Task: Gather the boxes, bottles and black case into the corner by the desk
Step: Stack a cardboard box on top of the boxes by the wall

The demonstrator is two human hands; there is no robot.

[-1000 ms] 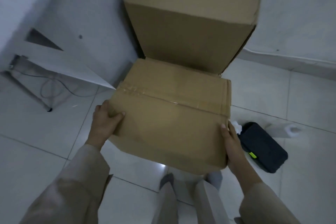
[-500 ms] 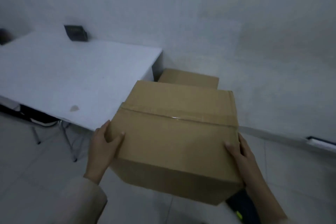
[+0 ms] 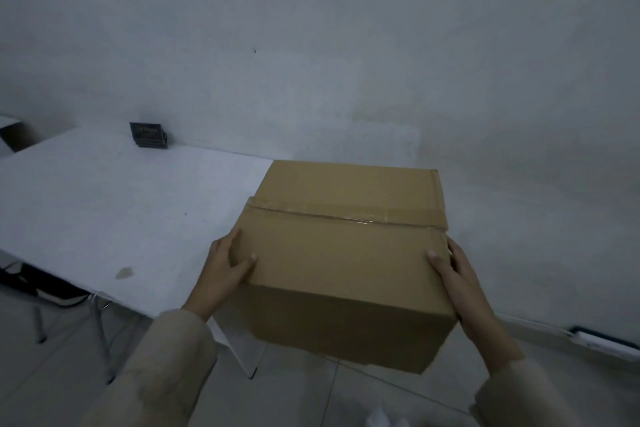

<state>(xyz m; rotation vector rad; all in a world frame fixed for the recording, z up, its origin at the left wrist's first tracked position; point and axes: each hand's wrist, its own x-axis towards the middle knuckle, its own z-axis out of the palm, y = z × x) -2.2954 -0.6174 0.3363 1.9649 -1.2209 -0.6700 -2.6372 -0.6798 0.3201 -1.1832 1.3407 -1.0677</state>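
A taped brown cardboard box (image 3: 343, 253) is held up in the air at about desk height, right of the white desk (image 3: 114, 215). My left hand (image 3: 225, 270) grips its near left corner, thumb lying on the top face. My right hand (image 3: 453, 274) grips the near right corner the same way. The box hides whatever stands in the corner behind it. The black case and the bottles are out of sight.
A small black stack (image 3: 149, 134) sits at the back of the desk against the grey wall. Thin desk legs (image 3: 104, 340) and a dark chair stand at the left on the tiled floor. A white strip (image 3: 604, 343) lies along the skirting at the right.
The box has risen from floor level to desk height, and my view has tilted up. The tall box behind it and the black case have dropped out of sight.
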